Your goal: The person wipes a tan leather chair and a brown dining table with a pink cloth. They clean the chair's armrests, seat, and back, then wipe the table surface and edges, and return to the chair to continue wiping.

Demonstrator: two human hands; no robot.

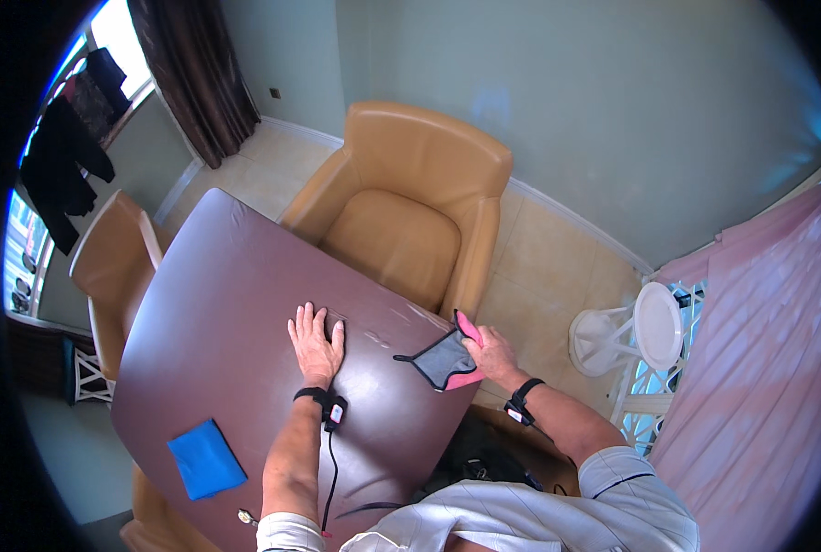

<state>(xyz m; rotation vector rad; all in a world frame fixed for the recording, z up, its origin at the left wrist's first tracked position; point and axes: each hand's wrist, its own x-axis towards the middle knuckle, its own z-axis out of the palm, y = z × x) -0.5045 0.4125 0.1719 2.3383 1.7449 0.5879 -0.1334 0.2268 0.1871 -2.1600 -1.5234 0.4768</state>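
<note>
My left hand (316, 348) rests palm down on the brown tabletop (238, 310), its fingers a little apart and nothing in them. Near the table's right edge, my right hand (493, 355) grips a grey and pink cleaning cloth (443, 359) with dark trim. A small dark loop sticks out from the cloth's left corner. Part of the cloth is hidden under my right fingers. Lower left on the table lies a folded blue cloth (207, 460), apart from both hands.
A tan armchair (397, 241) stands against the table's far side, another chair (117, 269) at the left. A black cable (331, 476) runs from my left wrist device. At the right are a white stool (657, 326) and a pink curtain (749, 372).
</note>
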